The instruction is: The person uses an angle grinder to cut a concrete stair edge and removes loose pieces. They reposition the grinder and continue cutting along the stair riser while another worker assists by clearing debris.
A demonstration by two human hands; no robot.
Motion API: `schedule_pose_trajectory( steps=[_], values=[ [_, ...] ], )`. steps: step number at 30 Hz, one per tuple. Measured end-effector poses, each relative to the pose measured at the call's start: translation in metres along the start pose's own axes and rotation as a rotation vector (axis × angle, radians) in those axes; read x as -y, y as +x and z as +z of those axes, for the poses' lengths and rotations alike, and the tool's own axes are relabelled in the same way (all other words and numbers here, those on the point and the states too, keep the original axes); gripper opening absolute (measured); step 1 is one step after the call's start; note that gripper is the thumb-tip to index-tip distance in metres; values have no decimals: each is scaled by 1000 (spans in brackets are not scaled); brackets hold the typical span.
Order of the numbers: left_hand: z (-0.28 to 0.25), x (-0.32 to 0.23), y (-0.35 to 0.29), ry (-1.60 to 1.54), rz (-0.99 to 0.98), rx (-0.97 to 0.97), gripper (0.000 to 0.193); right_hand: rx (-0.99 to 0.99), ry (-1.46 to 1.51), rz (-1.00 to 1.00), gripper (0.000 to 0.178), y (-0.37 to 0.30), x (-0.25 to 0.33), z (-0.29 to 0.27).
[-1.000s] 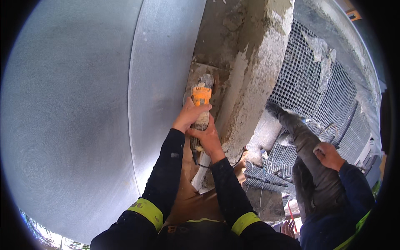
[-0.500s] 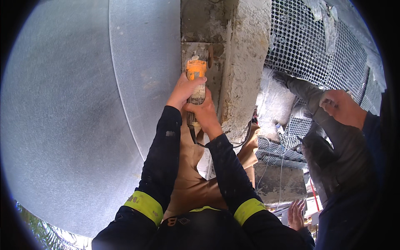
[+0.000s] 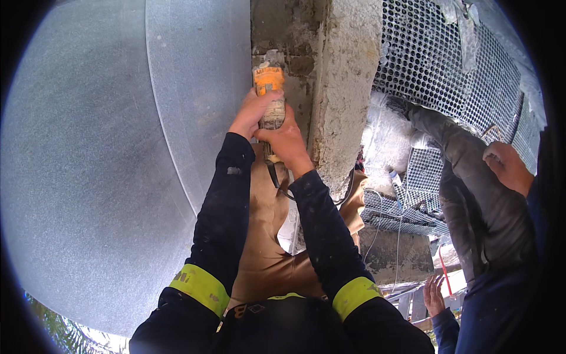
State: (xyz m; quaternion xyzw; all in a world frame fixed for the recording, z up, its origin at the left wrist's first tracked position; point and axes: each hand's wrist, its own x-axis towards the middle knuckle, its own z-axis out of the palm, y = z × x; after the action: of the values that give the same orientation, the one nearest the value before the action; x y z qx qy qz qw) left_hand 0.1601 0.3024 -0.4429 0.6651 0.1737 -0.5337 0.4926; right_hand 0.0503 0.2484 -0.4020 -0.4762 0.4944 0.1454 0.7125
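An orange, dust-covered angle grinder (image 3: 269,80) is held in both my hands, its head pointing away from me against the rough concrete surface (image 3: 295,35). My left hand (image 3: 252,113) wraps its orange front part from the left, thumb across the top. Behind it, my right hand (image 3: 289,143) grips the grey rear body from the right. A black cord (image 3: 274,177) comes out of the tool's rear end. I cannot make out the disc clearly; dust and blur cover the head.
A large grey metal sheet (image 3: 88,147) curves along the left. Right of the grinder runs a raised concrete ledge (image 3: 348,76). Beyond it lie black perforated mesh panels (image 3: 418,65) and thin wires (image 3: 401,230). A co-worker in grey trousers (image 3: 483,183) stands close at right, hands (image 3: 510,168) showing.
The grinder and both my hands have shifted away from me and slightly left. Its disc, seen edge-on before, no longer shows clearly. The co-worker's upper hand moved right and lower.
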Motion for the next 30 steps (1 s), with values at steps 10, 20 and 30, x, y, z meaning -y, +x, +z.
schedule_pose_trajectory(
  steps=[10,20,30],
  values=[
    [-16,21,-82,-381,-11,-59,33,170,-377,-147,102,-60,4,-1],
    [-5,58,-112,-433,63,-135,37,200,-362,-122,95,-91,-22,-7],
    [-25,72,-108,-610,-53,-114,37,9,360,379,50,-8,-70,0]
  ],
)
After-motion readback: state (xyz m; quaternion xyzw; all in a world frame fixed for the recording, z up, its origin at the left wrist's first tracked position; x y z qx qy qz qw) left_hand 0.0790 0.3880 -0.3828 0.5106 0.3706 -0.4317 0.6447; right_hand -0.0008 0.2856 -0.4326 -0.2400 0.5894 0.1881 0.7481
